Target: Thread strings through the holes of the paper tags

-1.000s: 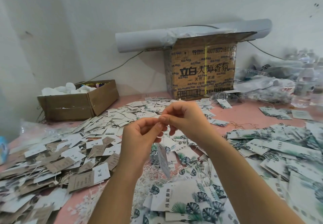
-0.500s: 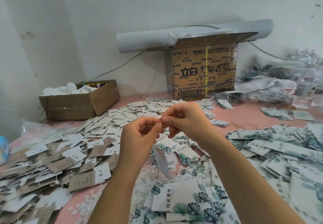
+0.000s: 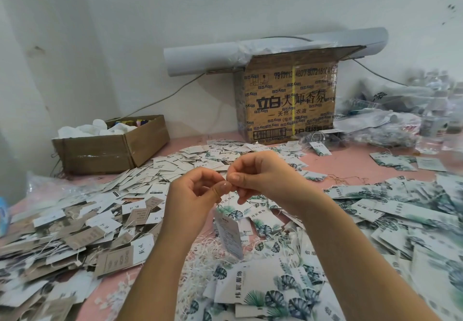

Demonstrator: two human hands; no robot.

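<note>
1. A pink desk point(image 3: 350, 168) set against a white wall lies largely buried under paper tags.
2. At the back stands a printed carton point(image 3: 288, 100) with a grey roll point(image 3: 200, 60) across its top. A smaller open box point(image 3: 112, 150) sits at the far left.
3. Leaf-print tags point(image 3: 400, 210) are heaped on the right and in the foreground, and brown and white tags point(image 3: 75, 233) on the left. A tangle of loose white strings point(image 3: 200, 253) lies between the two heaps, near the forearms.
4. The left hand point(image 3: 193, 195) and right hand point(image 3: 263, 178) are raised above the middle of the desk. Their fingers are curled and their thumbs and forefingers meet in one tight pinch, tip against tip.
5. A single tag point(image 3: 229, 233) hangs in the air just below that pinch, tilted and turned nearly edge-on. It is clear of the heap beneath it.
6. The string is too fine to make out, but the hanging tag suggests that both hands pinch it, one on each side of the meeting point.
7. This tag appears to be threaded already, and the step in hand looks like drawing the string through or fastening its ends.
8. The next move likely calls for a small, steady pull with the pinch kept firm so the string does not slip back out of the hole. The tag can then be dropped on a heap and a fresh tag and string taken up.
</note>
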